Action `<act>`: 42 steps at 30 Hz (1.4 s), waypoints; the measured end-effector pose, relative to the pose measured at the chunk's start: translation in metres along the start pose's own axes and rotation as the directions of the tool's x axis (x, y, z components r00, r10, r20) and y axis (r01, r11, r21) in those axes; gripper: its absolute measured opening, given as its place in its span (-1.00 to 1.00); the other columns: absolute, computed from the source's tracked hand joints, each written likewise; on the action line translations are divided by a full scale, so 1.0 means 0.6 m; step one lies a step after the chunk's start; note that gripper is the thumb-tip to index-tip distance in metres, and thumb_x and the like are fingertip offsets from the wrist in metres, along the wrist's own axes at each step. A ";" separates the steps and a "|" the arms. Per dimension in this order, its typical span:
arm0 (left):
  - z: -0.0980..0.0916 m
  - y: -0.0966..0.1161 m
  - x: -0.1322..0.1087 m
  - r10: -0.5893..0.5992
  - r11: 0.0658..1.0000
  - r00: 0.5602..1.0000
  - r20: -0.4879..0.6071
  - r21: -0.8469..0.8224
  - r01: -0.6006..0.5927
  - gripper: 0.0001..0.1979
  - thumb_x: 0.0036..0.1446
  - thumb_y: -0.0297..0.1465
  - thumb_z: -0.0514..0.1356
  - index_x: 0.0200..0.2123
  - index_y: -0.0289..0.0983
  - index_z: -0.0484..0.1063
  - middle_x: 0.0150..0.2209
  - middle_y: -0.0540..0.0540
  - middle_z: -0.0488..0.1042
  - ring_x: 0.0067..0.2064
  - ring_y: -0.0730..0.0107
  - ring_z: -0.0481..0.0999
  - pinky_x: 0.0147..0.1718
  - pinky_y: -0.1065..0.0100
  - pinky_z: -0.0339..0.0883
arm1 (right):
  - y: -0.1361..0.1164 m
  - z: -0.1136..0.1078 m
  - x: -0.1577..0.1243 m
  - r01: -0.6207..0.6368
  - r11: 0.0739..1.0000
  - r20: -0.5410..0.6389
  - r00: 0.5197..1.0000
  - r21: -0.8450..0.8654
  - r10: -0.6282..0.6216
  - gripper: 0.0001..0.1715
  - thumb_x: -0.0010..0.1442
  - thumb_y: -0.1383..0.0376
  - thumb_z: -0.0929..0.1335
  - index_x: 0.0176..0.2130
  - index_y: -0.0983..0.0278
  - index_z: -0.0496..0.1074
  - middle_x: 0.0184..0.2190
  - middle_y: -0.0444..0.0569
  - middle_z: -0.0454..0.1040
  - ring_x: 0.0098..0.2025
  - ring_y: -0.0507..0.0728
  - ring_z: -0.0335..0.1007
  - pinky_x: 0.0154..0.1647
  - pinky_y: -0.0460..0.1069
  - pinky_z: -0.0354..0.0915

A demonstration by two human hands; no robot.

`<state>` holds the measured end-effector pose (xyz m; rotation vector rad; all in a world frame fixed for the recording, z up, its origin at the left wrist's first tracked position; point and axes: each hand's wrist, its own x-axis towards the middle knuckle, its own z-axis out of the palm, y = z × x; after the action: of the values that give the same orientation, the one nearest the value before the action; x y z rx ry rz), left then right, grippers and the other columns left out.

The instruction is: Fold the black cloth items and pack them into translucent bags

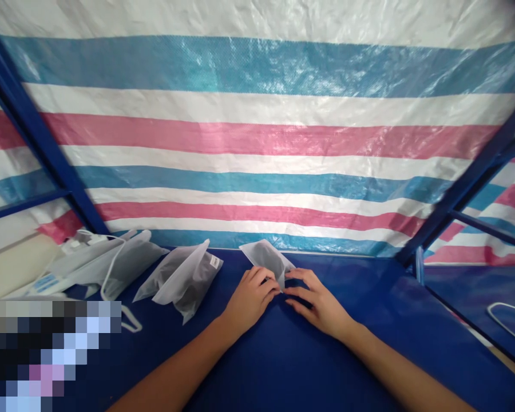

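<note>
A small frosted zip bag (264, 254) lies on the blue surface in front of me, its far end lifted toward the striped sheet. My left hand (253, 297) has its fingers curled closed on the bag's near edge. From the other side, my right hand (315, 300) grips the bag's right edge with its fingertips, the fingers slightly bent. Both hands' fingertips almost meet at the bag's near corner. What the bag contains cannot be made out.
Left of my hands stand two filled frosted bags (191, 280), one with a white label. Farther left are more frosted bags (133, 260) and a white hanger (131, 320). Blue metal bars (47, 137) flank a striped plastic sheet (257, 137). The lower left corner is pixelated.
</note>
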<state>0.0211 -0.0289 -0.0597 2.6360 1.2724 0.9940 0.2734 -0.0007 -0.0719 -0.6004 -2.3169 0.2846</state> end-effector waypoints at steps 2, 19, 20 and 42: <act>-0.002 0.008 0.001 0.029 0.999 0.999 0.031 0.036 -0.030 -0.83 0.50 -0.45 0.11 -0.09 -0.19 0.51 -0.03 -0.09 0.58 0.06 0.17 0.50 0.14 0.04 0.32 | 0.002 -0.001 0.002 0.009 0.999 0.007 1.000 0.031 -0.009 -0.69 0.46 0.28 0.41 0.15 0.06 0.57 0.13 0.10 0.54 0.27 0.35 0.41 0.28 0.36 0.44; 0.009 0.023 -0.006 0.105 0.994 0.994 0.039 -0.041 -0.104 -0.88 0.49 -0.38 0.16 -0.07 -0.17 0.52 -0.06 -0.07 0.62 -0.06 0.22 0.56 0.01 0.14 0.40 | -0.018 -0.004 0.003 -0.041 0.992 0.061 0.998 0.120 0.034 -0.80 0.53 0.30 0.29 0.00 0.13 0.51 -0.11 0.06 0.58 -0.06 0.23 0.55 -0.03 0.12 0.53; 0.008 0.021 -0.006 0.112 0.994 0.993 0.037 -0.020 -0.111 -0.87 0.49 -0.40 0.15 -0.07 -0.17 0.52 -0.06 -0.07 0.62 -0.06 0.22 0.56 0.00 0.14 0.39 | -0.019 -0.006 0.003 -0.044 0.992 0.065 0.997 0.122 0.036 -0.80 0.53 0.30 0.29 0.00 0.13 0.51 -0.11 0.06 0.57 -0.06 0.23 0.54 -0.02 0.12 0.52; -0.012 -0.026 -0.003 0.018 0.978 0.976 -0.215 -0.200 -0.062 -0.89 0.47 -0.41 0.22 -0.05 -0.18 0.57 -0.13 -0.06 0.64 -0.06 0.28 0.60 0.02 0.24 0.50 | 0.049 -0.009 -0.014 -0.291 0.954 -0.427 0.874 -0.077 0.232 -0.63 0.46 0.13 0.38 0.18 0.15 0.42 0.13 0.16 0.47 0.23 0.41 0.39 0.28 0.41 0.36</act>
<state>0.0051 -0.0215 -0.0597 2.4604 1.0850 1.3657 0.2926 0.0207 -0.0837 -0.9519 -1.8520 0.1044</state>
